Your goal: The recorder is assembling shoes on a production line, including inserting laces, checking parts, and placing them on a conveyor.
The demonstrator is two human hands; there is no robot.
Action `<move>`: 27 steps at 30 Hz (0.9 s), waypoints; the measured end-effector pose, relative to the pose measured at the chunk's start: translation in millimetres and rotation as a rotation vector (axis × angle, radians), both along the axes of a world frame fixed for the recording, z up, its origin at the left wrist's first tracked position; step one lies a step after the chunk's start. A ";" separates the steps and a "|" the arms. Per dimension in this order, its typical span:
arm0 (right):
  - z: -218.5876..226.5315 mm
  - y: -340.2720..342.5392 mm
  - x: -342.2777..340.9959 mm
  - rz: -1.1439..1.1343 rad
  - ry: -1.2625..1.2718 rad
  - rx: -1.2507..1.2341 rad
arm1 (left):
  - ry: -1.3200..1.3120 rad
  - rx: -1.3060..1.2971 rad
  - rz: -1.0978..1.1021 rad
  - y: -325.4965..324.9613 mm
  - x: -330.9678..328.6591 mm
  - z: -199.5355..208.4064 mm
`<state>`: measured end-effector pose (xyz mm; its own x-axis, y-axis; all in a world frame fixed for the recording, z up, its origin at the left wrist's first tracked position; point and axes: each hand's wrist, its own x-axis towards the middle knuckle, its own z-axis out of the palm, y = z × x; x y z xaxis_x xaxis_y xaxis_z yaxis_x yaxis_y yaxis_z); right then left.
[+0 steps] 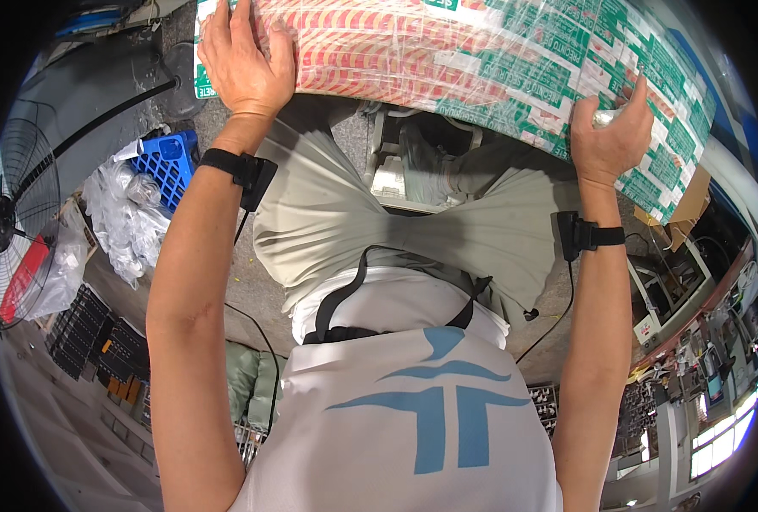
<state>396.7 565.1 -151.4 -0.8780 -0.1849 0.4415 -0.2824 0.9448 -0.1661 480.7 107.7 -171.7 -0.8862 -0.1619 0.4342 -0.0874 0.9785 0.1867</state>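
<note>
The place was a crowded workshop: a concrete floor (pixel 251 290), a standing fan (pixel 12 222) on the left, a blue plastic crate (pixel 172 166) beside a heap of clear plastic bags (pixel 123 213), and benches of equipment along the right edge. Across the person's knees, at the top of the view, lay a large bundle (pixel 481 60) of red-and-white and green-and-white printed sheets wrapped in clear film. The left hand (pixel 244 61) lay flat and spread on the bundle's near left end, pressing on it. The right hand (pixel 609 128) was closed at the bundle's right edge around something small and shiny, perhaps a blade or a fold of film; the view was too warped there to tell. The work seemed to be at the wrapping. Next, the left hand would need to hold the bundle firm while the right worked along the edge.
</note>
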 end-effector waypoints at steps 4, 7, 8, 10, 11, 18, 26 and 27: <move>-1.5 1.3 0.1 0.001 0.003 -0.003 | -0.006 0.002 0.009 0.8 -0.2 0.0; -0.6 0.0 0.7 0.002 -0.001 -0.009 | -0.001 0.011 0.012 1.6 0.2 0.0; -0.2 -0.1 0.8 0.000 -0.006 -0.009 | 0.000 0.011 0.011 1.6 0.3 0.2; -0.2 0.5 0.8 0.003 -0.001 -0.007 | 0.000 0.000 -0.004 0.9 0.5 0.7; -0.2 0.8 0.7 0.007 0.003 -0.005 | 0.001 0.000 -0.005 0.7 0.0 0.6; 0.1 -0.4 1.0 0.001 0.009 -0.002 | 0.004 -0.005 -0.001 1.0 0.7 0.2; -1.5 2.2 1.6 -0.007 -0.002 -0.004 | -0.014 -0.008 0.007 1.9 -1.1 0.0; -1.5 1.5 1.2 -0.006 -0.002 -0.004 | -0.015 -0.003 0.010 1.5 0.5 0.3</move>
